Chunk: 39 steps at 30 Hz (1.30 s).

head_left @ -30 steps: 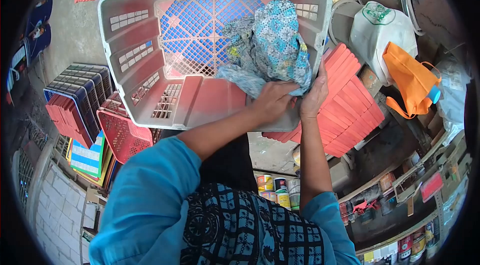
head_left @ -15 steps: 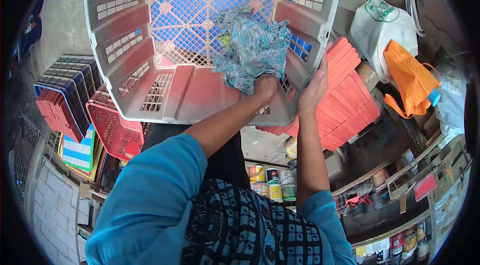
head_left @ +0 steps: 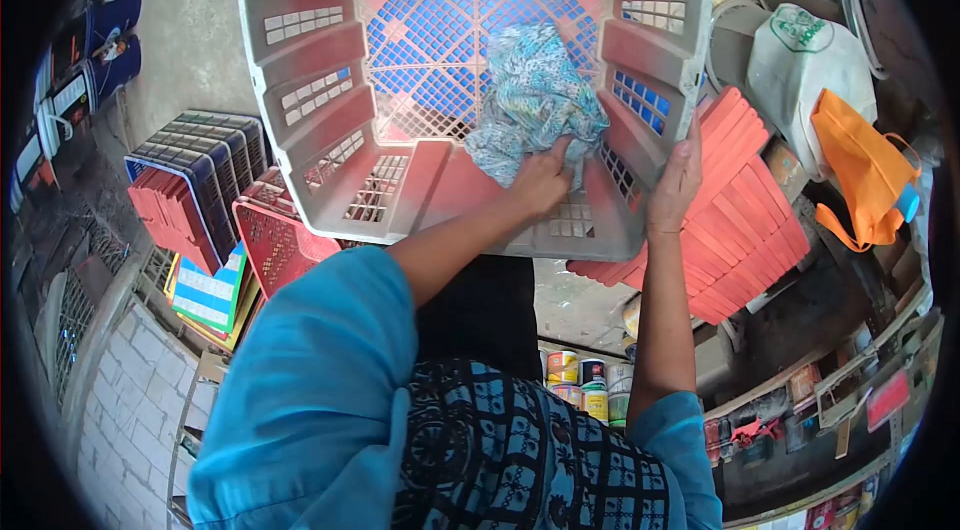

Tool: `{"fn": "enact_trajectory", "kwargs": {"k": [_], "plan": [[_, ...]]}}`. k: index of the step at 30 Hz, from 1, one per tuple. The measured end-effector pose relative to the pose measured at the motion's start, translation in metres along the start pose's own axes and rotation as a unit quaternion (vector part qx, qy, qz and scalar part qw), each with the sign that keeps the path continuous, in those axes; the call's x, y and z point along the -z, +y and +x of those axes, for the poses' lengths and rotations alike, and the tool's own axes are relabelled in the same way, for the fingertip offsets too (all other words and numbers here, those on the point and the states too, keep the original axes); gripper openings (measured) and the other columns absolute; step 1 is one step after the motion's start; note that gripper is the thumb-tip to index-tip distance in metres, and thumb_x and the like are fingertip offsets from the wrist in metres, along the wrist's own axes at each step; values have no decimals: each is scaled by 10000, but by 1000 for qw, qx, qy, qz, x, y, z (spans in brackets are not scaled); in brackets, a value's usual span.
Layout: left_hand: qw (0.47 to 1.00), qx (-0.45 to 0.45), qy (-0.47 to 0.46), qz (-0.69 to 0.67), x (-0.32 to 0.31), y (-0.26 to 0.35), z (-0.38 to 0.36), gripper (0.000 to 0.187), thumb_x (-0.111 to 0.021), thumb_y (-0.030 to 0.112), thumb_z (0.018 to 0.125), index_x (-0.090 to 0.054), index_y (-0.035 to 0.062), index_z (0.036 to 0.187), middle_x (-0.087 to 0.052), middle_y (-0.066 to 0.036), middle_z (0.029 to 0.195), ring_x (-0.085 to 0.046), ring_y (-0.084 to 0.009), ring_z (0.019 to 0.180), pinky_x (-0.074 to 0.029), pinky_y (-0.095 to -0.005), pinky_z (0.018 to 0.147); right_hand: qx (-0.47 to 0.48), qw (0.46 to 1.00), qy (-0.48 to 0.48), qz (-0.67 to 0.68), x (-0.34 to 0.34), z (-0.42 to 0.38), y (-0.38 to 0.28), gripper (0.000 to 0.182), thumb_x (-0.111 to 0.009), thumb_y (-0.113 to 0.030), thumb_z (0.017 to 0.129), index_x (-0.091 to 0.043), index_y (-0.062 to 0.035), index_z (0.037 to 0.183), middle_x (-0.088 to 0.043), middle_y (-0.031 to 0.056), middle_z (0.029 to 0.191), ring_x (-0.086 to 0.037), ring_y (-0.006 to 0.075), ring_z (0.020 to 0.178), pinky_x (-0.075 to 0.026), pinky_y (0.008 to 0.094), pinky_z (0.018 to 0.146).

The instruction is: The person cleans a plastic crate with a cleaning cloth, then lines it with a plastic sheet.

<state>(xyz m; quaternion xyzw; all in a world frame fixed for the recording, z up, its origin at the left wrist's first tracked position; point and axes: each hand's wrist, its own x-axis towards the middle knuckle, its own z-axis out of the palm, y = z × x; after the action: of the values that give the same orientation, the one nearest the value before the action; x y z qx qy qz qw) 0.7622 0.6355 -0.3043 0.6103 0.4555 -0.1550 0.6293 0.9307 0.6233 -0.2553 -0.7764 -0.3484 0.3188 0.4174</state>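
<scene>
A large plastic crate (head_left: 408, 192), grey and faded red with latticed walls, lies in front of me with its open side towards me. Inside, a crumpled blue-and-white patterned cloth (head_left: 535, 80) is spread over the lower right of its blue-backed lattice floor. My left hand (head_left: 545, 180) reaches over the near wall, its fingers closed on the lower part of the cloth; some fingertips are hidden in the folds. Against the right rim of the crate, my right hand (head_left: 678, 192) grips from the outside, with its fingers partly hidden.
Red slats (head_left: 735, 220) are stacked right of the crate, near a white container (head_left: 810, 80) and an orange bag (head_left: 855, 175). To the left stand a dark blue crate (head_left: 195, 170) and a red basket (head_left: 285, 245). Paint cans (head_left: 593, 400) sit below.
The view has shifted, so everything appears further right. My left hand has moved the cloth lower against the crate's near right corner; my right hand stays on the rim.
</scene>
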Motion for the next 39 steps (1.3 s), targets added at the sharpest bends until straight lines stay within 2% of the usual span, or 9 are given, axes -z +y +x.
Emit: {"fn": "enact_trajectory", "kwargs": {"k": [11,18,24,28,29,31,34,37,39], "plan": [[975,-82,-121,169,-27,31,-12,494,-419,213,706,-511,203,1192,-593,-193,994,-570,-332,914,-377,-460,836,-43,992,33,-118,-8,1,2,397,-400,-238,902,-418,26,1199,-508,204,1135,-510,310,1022,-386,355,863],[975,-214,-51,38,24,-21,-53,423,-489,73,601,-613,56,1005,-585,-244,782,-579,-355,741,-453,-431,729,-57,983,27,-171,-8,2,-3,374,-390,-199,906,-390,10,1216,-543,211,1051,-547,315,939,-414,364,799],[802,38,-75,591,116,-181,-59,413,-400,376,808,-548,145,1117,-579,-74,1073,-472,-205,1084,-288,-409,954,-35,981,38,-188,-9,1,1,372,-401,-181,902,-382,9,1221,-571,206,958,-574,300,857,-431,370,756],[861,-77,48,500,117,-220,-59,472,-351,423,828,-497,150,1184,-496,-102,1213,-430,-277,1149,-327,-436,953,5,971,47,-235,-8,2,5,367,-413,-204,900,-408,-1,1206,-572,185,972,-563,283,877,-426,353,768],[891,155,-73,420,130,-171,-75,497,-400,395,791,-527,54,1130,-517,-166,1164,-490,-314,1072,-341,-436,932,34,964,52,-259,-9,3,4,363,-415,-213,900,-422,-7,1198,-577,170,965,-563,270,873,-428,344,765],[913,226,-93,327,155,-98,-102,398,-436,298,773,-562,47,1055,-547,-164,1107,-512,-286,1036,-357,-442,893,155,922,141,-325,-22,7,-23,376,-452,-133,841,-427,0,1192,-516,189,1090,-504,298,998,-390,369,838],[920,-162,289,208,172,-116,-157,392,-485,124,733,-492,20,1111,-495,-204,1151,-463,-325,1077,-328,-407,928,220,932,32,-286,-82,-11,-54,401,-476,-37,760,-461,-3,1159,-461,182,1197,-439,309,1108,-345,391,917],[840,-23,528,120,186,-128,-189,472,-451,204,790,-393,-20,1201,-351,-195,1296,-321,-317,1209,-244,-390,990,99,962,-250,56,-195,-47,-77,371,-510,-53,758,-495,-14,1127,-461,151,1198,-416,319,1132,-335,381,947],[840,44,538,62,184,-189,-195,526,-373,320,855,-339,3,1274,-354,-185,1303,-338,-295,1188,-284,-395,943,153,935,-311,-82,-263,-80,-67,448,-589,-137,726,-495,-31,1151,-412,180,1249,-345,335,1190,-269,402,991]]}}
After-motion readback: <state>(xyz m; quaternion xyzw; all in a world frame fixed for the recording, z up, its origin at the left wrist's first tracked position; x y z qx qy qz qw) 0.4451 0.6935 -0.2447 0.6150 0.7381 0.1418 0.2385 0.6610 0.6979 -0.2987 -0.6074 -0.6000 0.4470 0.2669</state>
